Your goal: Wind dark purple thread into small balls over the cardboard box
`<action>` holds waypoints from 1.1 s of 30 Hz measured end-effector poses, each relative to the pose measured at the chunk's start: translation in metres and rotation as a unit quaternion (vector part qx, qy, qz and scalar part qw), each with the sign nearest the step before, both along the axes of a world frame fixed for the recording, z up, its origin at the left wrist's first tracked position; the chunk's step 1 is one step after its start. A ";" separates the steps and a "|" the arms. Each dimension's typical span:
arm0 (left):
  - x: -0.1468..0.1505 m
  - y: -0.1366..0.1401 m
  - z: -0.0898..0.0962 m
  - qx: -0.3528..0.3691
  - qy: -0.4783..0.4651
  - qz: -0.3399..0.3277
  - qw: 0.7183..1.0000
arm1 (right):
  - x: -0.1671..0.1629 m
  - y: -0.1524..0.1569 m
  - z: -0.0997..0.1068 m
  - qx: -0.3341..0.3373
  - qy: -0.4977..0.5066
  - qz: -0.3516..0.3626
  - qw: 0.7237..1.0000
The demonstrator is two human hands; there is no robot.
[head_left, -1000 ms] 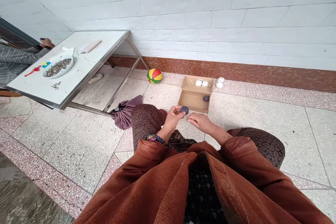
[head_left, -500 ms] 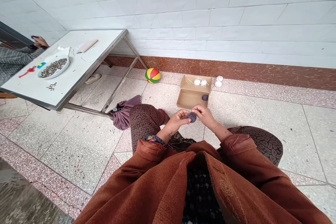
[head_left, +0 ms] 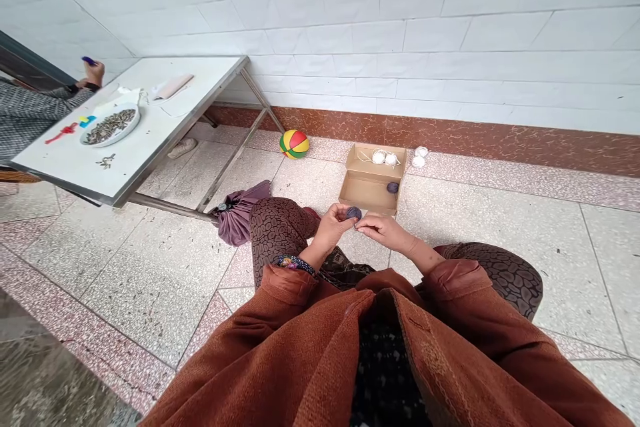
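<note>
My left hand (head_left: pixel 332 227) is closed around a small ball of dark grey-purple yarn (head_left: pixel 354 213), with its fingers and thumb on the ball's sides. Close by on the right, my right hand (head_left: pixel 386 230) pinches thumb and fingers together at the lower edge of the ball. Whatever is in that pinch is too thin to make out. Just beyond my hands an open cardboard box (head_left: pixel 363 197) lies on the floor. A second dark yarn ball (head_left: pixel 393 187) sits in its near half, and white yarn balls (head_left: pixel 384 157) with loose strands lie in the far half.
More white balls (head_left: pixel 419 157) lie right of the box. A striped ball (head_left: pixel 295 144) and a purple cloth bag (head_left: pixel 243 213) are on the floor to the left. The metal-legged table (head_left: pixel 200 97) holds a white dish (head_left: pixel 111 125); another person's hand (head_left: pixel 94 72) is behind it.
My right hand has moved from above the dark yarn ball to its lower right side. The left hand has shifted the ball slightly up and left. The other person's hand has risen.
</note>
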State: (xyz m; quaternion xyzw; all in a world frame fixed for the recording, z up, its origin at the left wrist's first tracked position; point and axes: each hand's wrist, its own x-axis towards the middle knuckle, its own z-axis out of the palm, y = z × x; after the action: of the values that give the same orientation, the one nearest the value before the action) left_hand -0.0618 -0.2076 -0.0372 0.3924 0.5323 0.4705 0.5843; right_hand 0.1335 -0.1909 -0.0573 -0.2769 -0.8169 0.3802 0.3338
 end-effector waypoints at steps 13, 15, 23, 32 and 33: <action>0.013 -0.009 0.010 -0.048 -0.144 -0.101 0.983 | 0.007 0.015 -0.011 -0.021 0.033 -0.189 0.981; 0.012 -0.007 0.010 -0.058 -0.185 -0.072 0.978 | 0.005 0.015 -0.020 -0.031 0.015 -0.197 0.980; 0.002 -0.002 0.004 -0.073 -0.240 0.002 0.968 | -0.001 0.000 -0.023 0.030 -0.077 -0.070 0.994; 0.000 -0.002 0.001 -0.008 -0.017 -0.044 0.999 | 0.003 0.000 -0.001 0.065 -0.021 -0.046 0.997; 0.000 -0.003 0.002 -0.006 0.008 -0.064 0.998 | 0.004 0.001 0.000 0.066 -0.013 -0.057 0.996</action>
State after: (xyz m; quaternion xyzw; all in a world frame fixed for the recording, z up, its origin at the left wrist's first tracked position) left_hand -0.0616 -0.2102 -0.0351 0.4257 0.5134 0.4256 0.6116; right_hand 0.1379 -0.1899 -0.0574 -0.3048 -0.8276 0.3021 0.3618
